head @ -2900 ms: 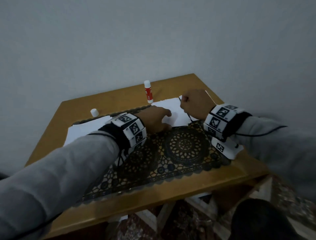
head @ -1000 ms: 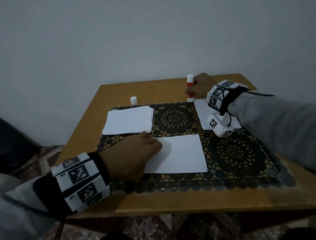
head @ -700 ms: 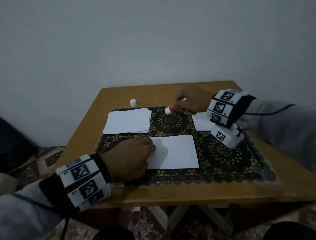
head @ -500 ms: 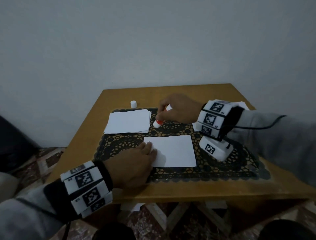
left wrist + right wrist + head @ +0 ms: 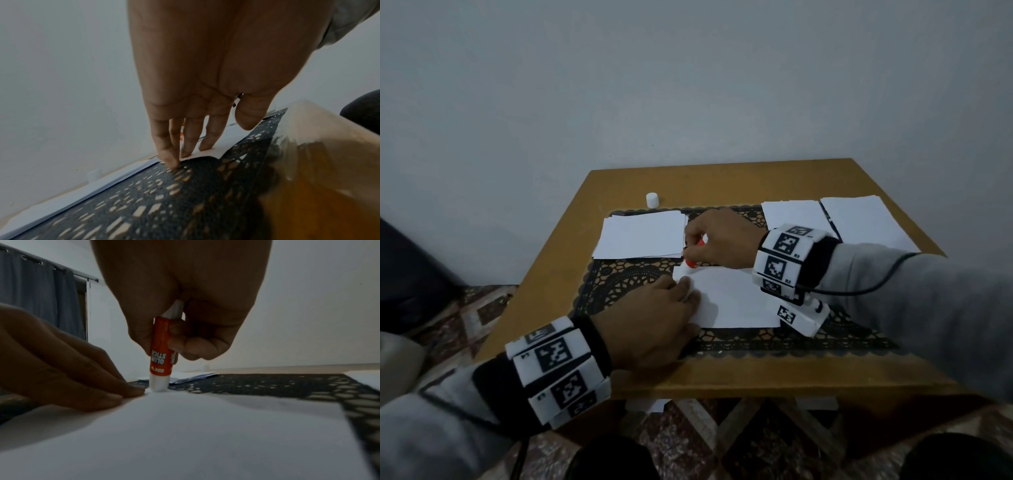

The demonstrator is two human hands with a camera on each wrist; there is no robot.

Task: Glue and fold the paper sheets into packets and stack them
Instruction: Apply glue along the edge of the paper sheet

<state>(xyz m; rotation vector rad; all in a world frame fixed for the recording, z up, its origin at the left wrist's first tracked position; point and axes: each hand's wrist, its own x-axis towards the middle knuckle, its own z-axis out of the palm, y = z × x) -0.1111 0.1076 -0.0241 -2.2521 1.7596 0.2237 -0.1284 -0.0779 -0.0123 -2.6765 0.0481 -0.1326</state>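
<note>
A wooden table (image 5: 722, 178) sat against a plain grey wall (image 5: 688, 85), with a black lace mat (image 5: 619, 284) spread under the fingers. Patterned rug (image 5: 482, 301) below, and blue-grey curtains (image 5: 41, 292) hung way off past them.

A plain pale grey wall (image 5: 688, 85) filled the upper half of the head view, unmarked and evenly lit in dim, cool light. A small wooden table (image 5: 722, 178) with an orange-brown top stood against it, its far edge touching the wall. A dark lace-patterned mat (image 5: 626, 281) covered most of the tabletop. Crossed wooden legs (image 5: 743, 421) showed below the near edge. The floor (image 5: 482, 308) carried a patterned rug in brown and cream tones. In the right wrist view, a grey-blue curtain (image 5: 41, 296) hung from a dark rod (image 5: 61, 267) by metal eyelets at the left.
</note>
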